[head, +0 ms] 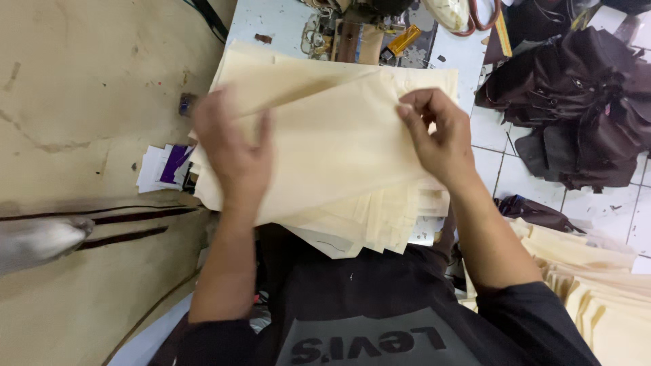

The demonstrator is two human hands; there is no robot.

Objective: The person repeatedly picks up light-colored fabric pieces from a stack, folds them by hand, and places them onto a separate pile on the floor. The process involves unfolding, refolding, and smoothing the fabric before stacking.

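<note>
A thick stack of cream fabric pieces [366,217] lies in front of me, over my lap and the table edge. The top cream piece [332,135] is lifted and partly folded over. My left hand [234,152] grips its left side with the fingers curled on the cloth. My right hand [437,135] pinches its upper right edge between thumb and fingers.
A sewing machine area [352,37] with small metal parts and a yellow tool sits at the top. Dark brown fabric [583,108] is heaped on the tiled floor at right. More cream pieces [597,291] are stacked at lower right. Small white and purple labels [166,166] lie at left.
</note>
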